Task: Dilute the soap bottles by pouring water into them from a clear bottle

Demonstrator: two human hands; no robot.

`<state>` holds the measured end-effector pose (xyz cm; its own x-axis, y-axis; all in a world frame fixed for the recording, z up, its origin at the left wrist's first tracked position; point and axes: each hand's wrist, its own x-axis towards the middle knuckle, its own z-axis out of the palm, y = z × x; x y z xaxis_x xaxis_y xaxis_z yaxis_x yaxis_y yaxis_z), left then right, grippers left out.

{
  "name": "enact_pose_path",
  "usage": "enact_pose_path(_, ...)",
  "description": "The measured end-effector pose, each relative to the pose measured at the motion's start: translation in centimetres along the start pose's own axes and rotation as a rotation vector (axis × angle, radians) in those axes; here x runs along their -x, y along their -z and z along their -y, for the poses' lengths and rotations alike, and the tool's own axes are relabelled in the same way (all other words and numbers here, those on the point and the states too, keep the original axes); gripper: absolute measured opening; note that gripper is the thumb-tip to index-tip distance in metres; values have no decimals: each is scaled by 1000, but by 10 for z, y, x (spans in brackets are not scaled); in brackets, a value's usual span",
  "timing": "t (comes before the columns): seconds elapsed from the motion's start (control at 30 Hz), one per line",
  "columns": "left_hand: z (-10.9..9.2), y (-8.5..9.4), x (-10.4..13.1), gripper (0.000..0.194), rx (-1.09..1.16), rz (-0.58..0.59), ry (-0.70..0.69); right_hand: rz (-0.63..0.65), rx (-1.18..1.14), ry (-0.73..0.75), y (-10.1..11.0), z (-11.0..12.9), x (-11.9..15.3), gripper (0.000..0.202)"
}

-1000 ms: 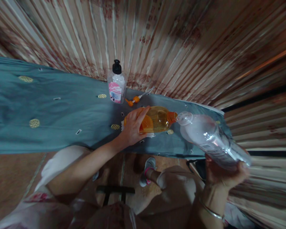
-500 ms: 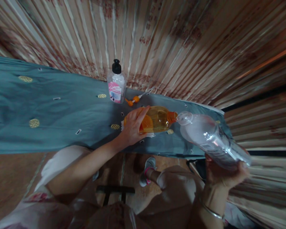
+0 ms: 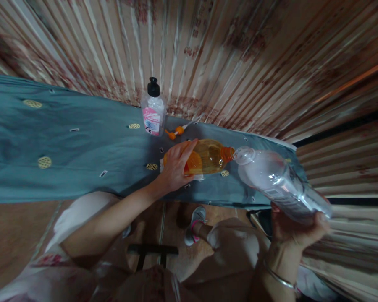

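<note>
An orange see-through bottle [image 3: 209, 156] lies tilted over the blue cloth, its uncapped neck pointing right. My left hand [image 3: 175, 167] is wrapped round its lower part. From below, my right hand [image 3: 297, 230] holds a large clear bottle [image 3: 271, 178] near its base, slanting down to the right. The mouths of the two bottles meet or nearly meet; whether they touch I cannot tell. Behind the orange bottle lies an orange pump top [image 3: 175, 132] with a thin clear tube.
A clear bottle with a pink label and black cap [image 3: 153, 111] stands at the back. The blue patterned cloth [image 3: 88, 147] covers a long surface against a pleated curtain [image 3: 176, 54]. Below are my legs, a shoe [image 3: 196, 226] and a dark bar [image 3: 153, 250].
</note>
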<state>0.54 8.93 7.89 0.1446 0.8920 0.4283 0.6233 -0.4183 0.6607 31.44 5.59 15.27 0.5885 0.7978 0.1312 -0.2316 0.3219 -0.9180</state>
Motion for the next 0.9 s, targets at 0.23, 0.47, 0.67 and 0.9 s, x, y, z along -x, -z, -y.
enact_pose_path(0.23, 1, 0, 0, 101, -8, 1, -8, 27, -7, 14, 1, -1, 0, 40)
enact_pose_path(0.47, 0, 0, 0, 102, -7, -2, -14, 12, -3, 20, 1, -1, 0, 41)
enact_pose_path(0.67, -1, 1, 0, 103, -23, 15, 6, 15, -4, 2, -2, 1, 1, 42)
enact_pose_path(0.9, -2, 1, -1, 101, -1, 3, -3, -21, -6, 7, -3, 0, 2, 45)
